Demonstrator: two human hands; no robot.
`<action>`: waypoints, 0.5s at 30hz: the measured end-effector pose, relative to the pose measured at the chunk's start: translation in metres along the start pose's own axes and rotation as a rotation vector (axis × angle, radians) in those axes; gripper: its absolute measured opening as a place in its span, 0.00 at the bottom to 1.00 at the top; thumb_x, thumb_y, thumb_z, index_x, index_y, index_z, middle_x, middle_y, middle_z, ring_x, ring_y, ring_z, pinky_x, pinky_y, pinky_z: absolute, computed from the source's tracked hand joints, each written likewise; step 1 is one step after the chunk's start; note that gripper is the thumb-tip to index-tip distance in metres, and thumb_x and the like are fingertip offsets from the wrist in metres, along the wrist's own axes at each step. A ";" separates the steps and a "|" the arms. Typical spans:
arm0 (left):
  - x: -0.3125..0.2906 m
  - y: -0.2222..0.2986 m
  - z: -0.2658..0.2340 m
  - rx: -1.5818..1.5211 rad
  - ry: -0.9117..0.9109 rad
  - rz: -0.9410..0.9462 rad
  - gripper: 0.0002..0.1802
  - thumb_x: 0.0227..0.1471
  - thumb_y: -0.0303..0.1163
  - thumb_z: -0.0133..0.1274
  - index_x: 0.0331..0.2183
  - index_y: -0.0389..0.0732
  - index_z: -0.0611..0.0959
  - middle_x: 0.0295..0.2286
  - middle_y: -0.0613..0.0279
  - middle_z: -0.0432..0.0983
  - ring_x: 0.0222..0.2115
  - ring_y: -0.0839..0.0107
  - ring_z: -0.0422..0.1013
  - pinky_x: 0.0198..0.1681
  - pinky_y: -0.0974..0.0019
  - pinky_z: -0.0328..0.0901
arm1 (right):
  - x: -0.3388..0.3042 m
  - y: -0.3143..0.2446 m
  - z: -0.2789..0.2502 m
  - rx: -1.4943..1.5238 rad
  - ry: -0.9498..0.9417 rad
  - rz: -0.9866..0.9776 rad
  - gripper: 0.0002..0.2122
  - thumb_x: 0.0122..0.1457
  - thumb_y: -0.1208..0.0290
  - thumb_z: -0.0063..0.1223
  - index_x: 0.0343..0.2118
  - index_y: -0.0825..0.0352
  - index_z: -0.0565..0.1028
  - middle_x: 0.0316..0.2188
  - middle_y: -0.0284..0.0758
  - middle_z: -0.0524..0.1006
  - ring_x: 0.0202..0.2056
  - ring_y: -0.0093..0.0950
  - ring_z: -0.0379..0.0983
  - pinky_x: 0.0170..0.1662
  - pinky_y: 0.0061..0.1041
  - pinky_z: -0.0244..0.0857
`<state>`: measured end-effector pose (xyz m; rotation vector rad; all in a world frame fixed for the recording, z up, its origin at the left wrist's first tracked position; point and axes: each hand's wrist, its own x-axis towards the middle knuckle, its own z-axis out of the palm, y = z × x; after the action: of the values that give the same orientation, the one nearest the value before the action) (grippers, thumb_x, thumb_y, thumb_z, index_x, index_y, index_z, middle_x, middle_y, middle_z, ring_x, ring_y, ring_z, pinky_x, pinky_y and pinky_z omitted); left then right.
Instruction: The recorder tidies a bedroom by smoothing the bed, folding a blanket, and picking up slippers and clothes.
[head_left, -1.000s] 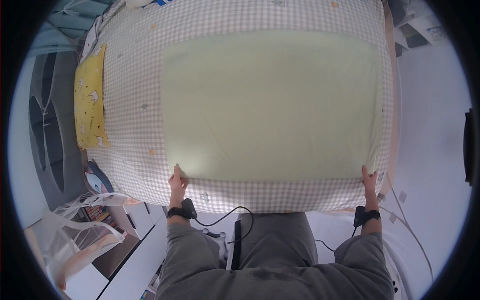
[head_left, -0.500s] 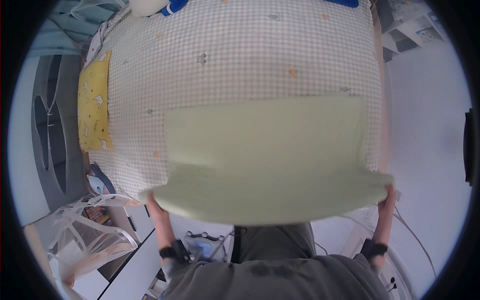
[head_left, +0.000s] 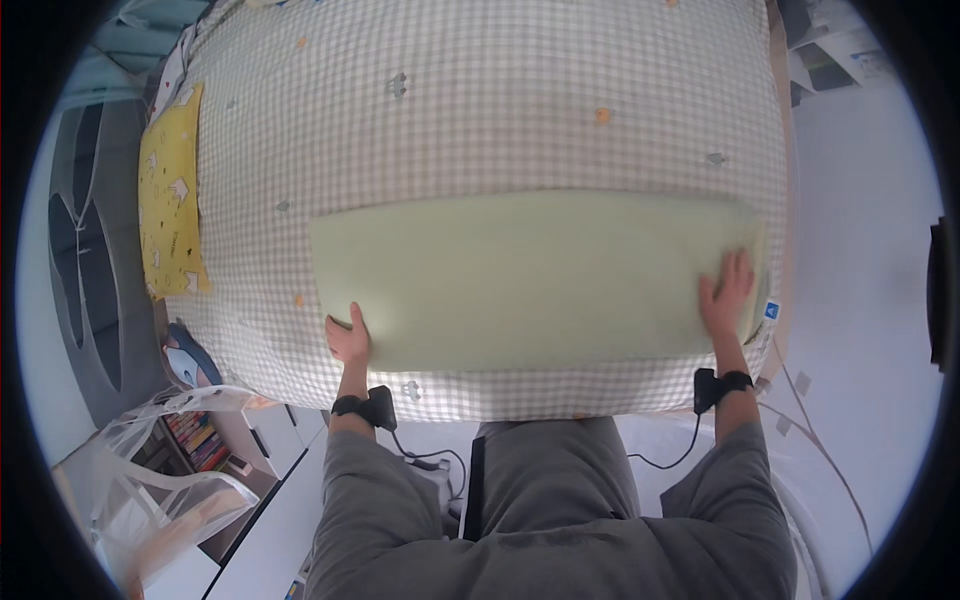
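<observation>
Our left hand (head_left: 348, 338), at the near-left corner, and right hand (head_left: 728, 302), on the right end of the green cloth (head_left: 530, 280) atop the checked sheet (head_left: 500, 130), are spread, so we should press lightly and evenly outward.

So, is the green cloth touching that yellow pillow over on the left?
Apart. The head view shows a wide strip of checked bedding lying between the left edge of the green cloth and the yellow pillow.
</observation>
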<state>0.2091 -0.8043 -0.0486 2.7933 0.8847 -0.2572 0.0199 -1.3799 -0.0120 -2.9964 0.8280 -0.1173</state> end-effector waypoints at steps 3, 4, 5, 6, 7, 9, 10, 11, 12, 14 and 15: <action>0.012 -0.014 -0.012 0.028 0.102 0.049 0.39 0.40 0.60 0.40 0.44 0.36 0.64 0.43 0.48 0.60 0.46 0.55 0.55 0.50 0.56 0.42 | -0.023 0.050 0.016 -0.109 0.204 0.149 0.27 0.48 0.57 0.44 0.49 0.66 0.56 0.50 0.44 0.56 0.52 0.39 0.48 0.53 0.41 0.36; 0.020 -0.012 -0.011 0.027 0.068 0.024 0.37 0.40 0.59 0.40 0.43 0.36 0.65 0.41 0.48 0.63 0.44 0.54 0.58 0.49 0.57 0.45 | -0.034 0.067 0.016 -0.098 0.155 0.331 0.25 0.49 0.56 0.42 0.48 0.67 0.58 0.46 0.44 0.60 0.50 0.39 0.53 0.52 0.39 0.41; 0.025 -0.013 -0.015 0.022 0.039 -0.001 0.36 0.41 0.58 0.41 0.42 0.35 0.67 0.39 0.48 0.65 0.42 0.53 0.60 0.48 0.57 0.47 | -0.038 0.075 0.016 -0.084 0.106 0.511 0.24 0.50 0.56 0.40 0.46 0.67 0.60 0.43 0.44 0.65 0.47 0.39 0.58 0.50 0.36 0.46; 0.024 -0.021 -0.013 -0.127 0.071 0.086 0.30 0.44 0.52 0.42 0.37 0.33 0.71 0.30 0.47 0.71 0.34 0.53 0.66 0.42 0.57 0.56 | -0.035 0.074 0.014 -0.008 0.038 0.561 0.23 0.51 0.55 0.39 0.45 0.67 0.61 0.40 0.44 0.66 0.44 0.39 0.60 0.47 0.35 0.49; 0.021 -0.033 -0.017 -0.155 0.167 0.128 0.28 0.45 0.50 0.42 0.35 0.32 0.71 0.28 0.47 0.71 0.33 0.54 0.67 0.40 0.58 0.58 | -0.032 0.073 0.011 0.068 -0.030 0.612 0.22 0.52 0.55 0.38 0.43 0.67 0.62 0.38 0.44 0.68 0.41 0.39 0.62 0.45 0.34 0.52; 0.006 -0.058 -0.027 -0.220 0.347 0.216 0.23 0.47 0.45 0.43 0.33 0.32 0.72 0.26 0.47 0.72 0.30 0.56 0.69 0.36 0.60 0.61 | -0.022 0.070 -0.002 0.173 -0.105 0.612 0.20 0.53 0.55 0.36 0.40 0.67 0.64 0.34 0.44 0.70 0.37 0.39 0.65 0.40 0.32 0.57; -0.006 -0.060 -0.044 -0.328 0.214 0.150 0.22 0.47 0.43 0.43 0.33 0.31 0.71 0.25 0.47 0.72 0.30 0.58 0.69 0.36 0.62 0.62 | -0.013 0.069 -0.009 0.206 -0.115 0.568 0.19 0.54 0.56 0.35 0.39 0.67 0.65 0.32 0.44 0.70 0.35 0.39 0.66 0.38 0.31 0.58; -0.017 -0.062 -0.057 -0.438 0.077 0.085 0.20 0.48 0.40 0.43 0.33 0.30 0.70 0.25 0.47 0.72 0.30 0.60 0.69 0.36 0.63 0.62 | -0.003 0.070 -0.015 0.236 -0.121 0.525 0.18 0.54 0.56 0.35 0.38 0.67 0.66 0.31 0.44 0.70 0.34 0.40 0.66 0.35 0.31 0.59; -0.011 -0.085 -0.056 -0.509 -0.023 0.088 0.19 0.48 0.38 0.43 0.34 0.29 0.69 0.28 0.46 0.71 0.30 0.61 0.68 0.34 0.65 0.62 | 0.009 0.067 -0.015 0.225 -0.118 0.506 0.17 0.54 0.57 0.35 0.38 0.66 0.66 0.32 0.43 0.70 0.34 0.39 0.66 0.35 0.31 0.59; 0.002 -0.077 -0.043 -0.360 -0.003 0.169 0.19 0.48 0.38 0.43 0.34 0.29 0.69 0.31 0.44 0.69 0.31 0.60 0.67 0.35 0.63 0.61 | 0.019 0.068 -0.009 0.174 -0.133 0.486 0.15 0.55 0.59 0.35 0.37 0.65 0.66 0.34 0.42 0.69 0.34 0.37 0.66 0.35 0.31 0.59; 0.010 -0.068 -0.033 -0.297 0.000 0.213 0.20 0.47 0.38 0.43 0.35 0.28 0.68 0.32 0.44 0.68 0.32 0.60 0.67 0.35 0.62 0.61 | 0.020 0.075 -0.003 0.041 -0.108 0.460 0.15 0.54 0.60 0.35 0.39 0.64 0.65 0.37 0.41 0.68 0.37 0.37 0.65 0.37 0.32 0.59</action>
<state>0.1814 -0.7364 -0.0281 2.5805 0.5643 -0.0835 -0.0020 -1.4549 -0.0111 -2.6600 1.4444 0.0398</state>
